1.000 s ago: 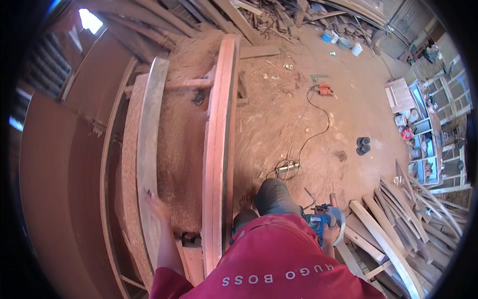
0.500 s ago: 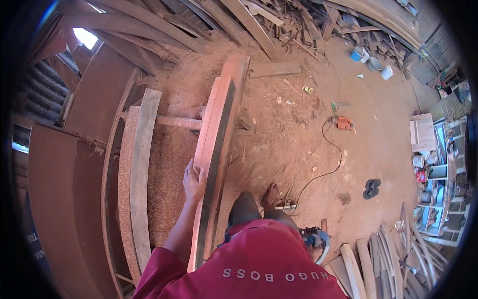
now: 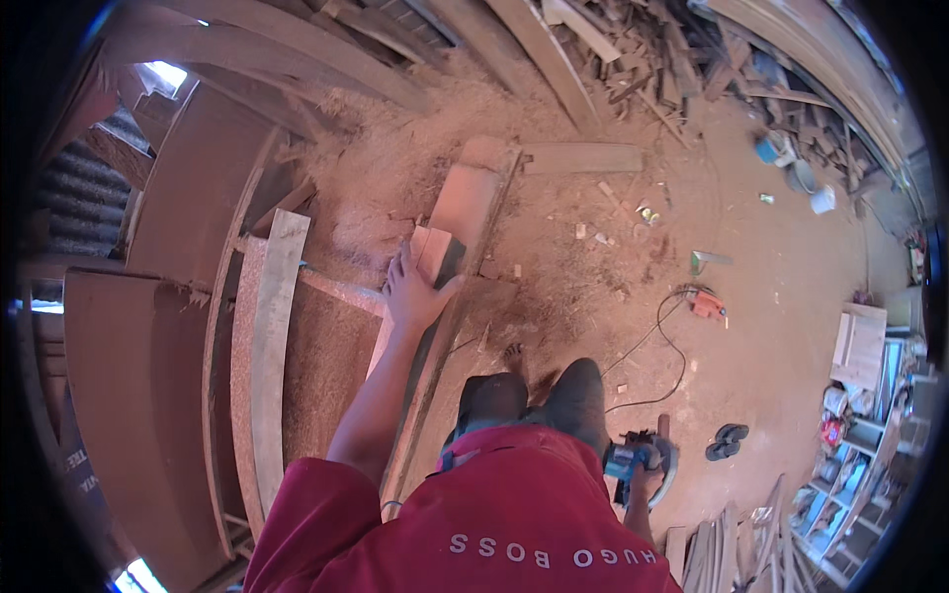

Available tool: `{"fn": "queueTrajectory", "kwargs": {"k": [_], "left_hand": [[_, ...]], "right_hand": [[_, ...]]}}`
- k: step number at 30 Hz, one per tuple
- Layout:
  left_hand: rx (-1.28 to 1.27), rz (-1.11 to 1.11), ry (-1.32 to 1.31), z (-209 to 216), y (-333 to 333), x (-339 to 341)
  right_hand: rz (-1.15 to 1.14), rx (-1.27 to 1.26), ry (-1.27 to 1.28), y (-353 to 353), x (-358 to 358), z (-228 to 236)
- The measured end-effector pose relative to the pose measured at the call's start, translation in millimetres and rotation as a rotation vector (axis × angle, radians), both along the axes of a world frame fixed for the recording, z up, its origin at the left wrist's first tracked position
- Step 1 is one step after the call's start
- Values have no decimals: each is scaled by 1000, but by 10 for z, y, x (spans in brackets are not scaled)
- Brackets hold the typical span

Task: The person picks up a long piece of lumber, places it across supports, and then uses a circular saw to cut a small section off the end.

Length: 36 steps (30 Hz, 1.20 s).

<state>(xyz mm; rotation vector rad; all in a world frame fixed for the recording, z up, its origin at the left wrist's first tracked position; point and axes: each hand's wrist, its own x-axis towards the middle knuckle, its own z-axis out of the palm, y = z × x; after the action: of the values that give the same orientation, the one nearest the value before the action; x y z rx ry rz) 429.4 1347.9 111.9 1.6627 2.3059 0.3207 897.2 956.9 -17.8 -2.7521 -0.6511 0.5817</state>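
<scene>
Head view, looking down, shows a long, square-edged beam of pinkish wood (image 3: 430, 247) lying along a narrow, dust-covered wooden desk (image 3: 467, 193) at the person's left. Its upper face looks fairly smooth and pale toward the far end, so some surfacing may be done, though the covered part cannot be judged. No tool touches the wood, and how much work is left cannot be told from what shows; pale reddish shavings (image 3: 331, 346) cover the ground beside it. The beam's long axis runs lengthwise with the desk, from near the person's body forward and a little to the right, its blunt far end pointing away and its near end hidden by the arm and shirt. A dark side face turns toward the right. Of the hands, the left hand (image 3: 413, 299) lies palm down across the beam close to that far end, fingers spread and thumb out, gripping nothing visibly. The right hand (image 3: 647, 482) is curled around a blue and black handheld power tool (image 3: 623, 462), held low at the right side, well apart from the beam.
</scene>
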Motion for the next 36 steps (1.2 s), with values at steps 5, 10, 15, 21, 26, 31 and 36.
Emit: {"fn": "queueTrajectory", "kwargs": {"k": [5,10,15,21,26,31,36], "left_hand": [[9,99,208,-397,301,0],[-87,176,409,-613,251,22],[-52,113,380,-550,320,63],[-84,150,358,-749,67,-147],[86,148,377,-732,-160,-251],[-77,208,565,-642,-628,-453],[-76,256,475,-629,-698,-303]], "right_hand": [[220,-142,136,1594,434,64],[521,-271,142,3006,1176,-713],[848,-417,219,4538,1670,-1884],[1173,-318,-1,5966,1647,-3307],[1276,-251,-226,6823,1353,-4270],[1269,-433,-446,7089,795,-5050],[1342,-598,-619,6770,366,-5880]]}}
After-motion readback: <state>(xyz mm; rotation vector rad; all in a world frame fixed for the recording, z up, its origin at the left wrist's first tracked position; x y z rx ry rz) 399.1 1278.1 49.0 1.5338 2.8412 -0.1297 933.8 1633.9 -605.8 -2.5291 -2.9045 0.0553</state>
